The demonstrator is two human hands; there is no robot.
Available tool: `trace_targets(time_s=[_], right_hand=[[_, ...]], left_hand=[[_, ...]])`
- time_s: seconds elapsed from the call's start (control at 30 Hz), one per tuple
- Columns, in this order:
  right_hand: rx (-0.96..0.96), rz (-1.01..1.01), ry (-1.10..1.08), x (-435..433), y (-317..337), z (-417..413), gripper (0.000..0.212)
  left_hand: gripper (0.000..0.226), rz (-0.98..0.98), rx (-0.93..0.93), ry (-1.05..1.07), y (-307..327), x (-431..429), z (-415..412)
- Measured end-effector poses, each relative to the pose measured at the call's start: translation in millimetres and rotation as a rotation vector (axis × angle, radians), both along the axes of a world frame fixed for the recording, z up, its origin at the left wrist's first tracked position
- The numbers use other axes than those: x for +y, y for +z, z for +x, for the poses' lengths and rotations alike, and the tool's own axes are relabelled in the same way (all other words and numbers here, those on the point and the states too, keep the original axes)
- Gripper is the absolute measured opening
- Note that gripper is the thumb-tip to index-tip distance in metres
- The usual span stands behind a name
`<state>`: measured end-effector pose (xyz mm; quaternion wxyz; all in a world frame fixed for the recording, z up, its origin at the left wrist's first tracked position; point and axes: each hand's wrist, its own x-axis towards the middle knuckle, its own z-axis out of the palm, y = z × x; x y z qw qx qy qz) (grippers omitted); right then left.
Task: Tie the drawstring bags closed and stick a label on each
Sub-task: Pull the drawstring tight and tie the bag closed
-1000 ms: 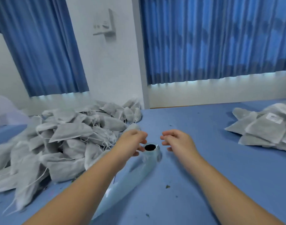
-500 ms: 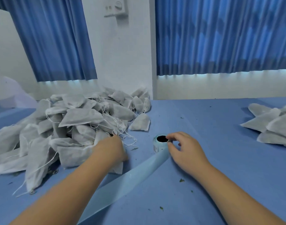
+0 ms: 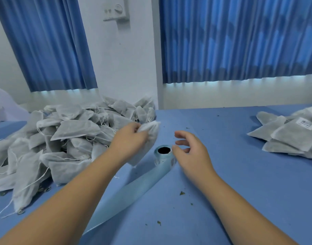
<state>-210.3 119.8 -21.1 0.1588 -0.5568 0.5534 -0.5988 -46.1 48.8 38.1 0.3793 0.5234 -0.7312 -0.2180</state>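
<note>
Left hand [image 3: 128, 138], in the middle of the frame, grips one grey-white drawstring bag [image 3: 151, 134] by its upper end and holds it above the blue table [image 3: 240, 174]. The bag hangs down behind the wrist, so its lower part is hidden. Right hand [image 3: 190, 152] is relaxed, with fingers loosely spread and nothing in them. It is just beside the label roll [image 3: 163, 153]; whether the thumb touches the roll is hard to tell.

The roll stands on its end, and its pale blue backing strip [image 3: 127, 191] runs to the lower left, under the left forearm.

A big pile of bags [image 3: 63, 138] with loose white strings lies at the left. They look filled, but what is inside cannot be made out. A smaller pile [image 3: 289, 138] at the right edge is cut off by the frame. One bag there carries a white label [image 3: 304, 123]; its print is too small to read. The print on the side of the roll is blurred as well.
</note>
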Motion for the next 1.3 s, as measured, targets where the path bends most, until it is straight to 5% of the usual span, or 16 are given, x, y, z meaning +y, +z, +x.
trace_targets(time_s=[0.1,0.2,0.37,0.43,0.53,0.67,0.8,0.87,0.93,1.07,1.17,1.3], right_hand=[[-0.076,-0.158,0.004,13.0,17.6,-7.7,0.043],[-0.028,-0.292,0.015,29.2,30.6,-22.3,0.048],[-0.021,-0.074,0.074,47.0,21.0,-60.3,0.036],[-0.008,0.028,0.002,51.0,13.0,-75.6,0.025],[0.125,0.141,-0.093,48.2,4.5,-87.1,0.011],[0.232,0.160,-0.108,42.2,-1.7,-83.0,0.017],[0.100,0.252,-0.071,43.2,2.8,-83.3,0.024],[-0.038,0.389,0.065,46.3,7.0,-90.0,0.013],[-0.134,0.462,0.196,50.8,10.3,-96.3,0.024],[-0.116,0.471,0.171,55.3,16.7,-102.8,0.021],[-0.151,0.462,0.186,55.7,17.0,-106.3,0.021],[-0.151,0.464,0.203,57.8,16.3,-105.5,0.018]], left_hand=[[0.008,0.278,0.298,-0.202,15.4,17.1,-18.3],[0.032,0.553,0.401,-0.538,15.3,31.5,-34.6],[0.025,0.585,0.424,-0.588,-8.2,42.8,-77.4],[0.020,0.500,0.314,-0.454,-15.5,44.1,-94.9],[0.042,0.337,0.070,-0.314,-24.5,46.5,-116.8],[0.042,0.013,0.004,-0.305,-42.9,56.3,-129.0],[0.038,-0.174,-0.109,-0.335,-47.0,55.9,-125.4],[0.044,-0.181,-0.163,-0.356,-41.8,50.0,-120.4],[0.051,-0.099,-0.190,-0.380,-34.4,42.1,-114.2],[0.068,0.053,-0.273,-0.564,-30.0,33.2,-98.1],[0.047,0.012,-0.384,-0.597,-40.8,39.0,-96.8],[0.031,-0.389,-0.636,-0.482,-54.8,54.4,-112.7]])
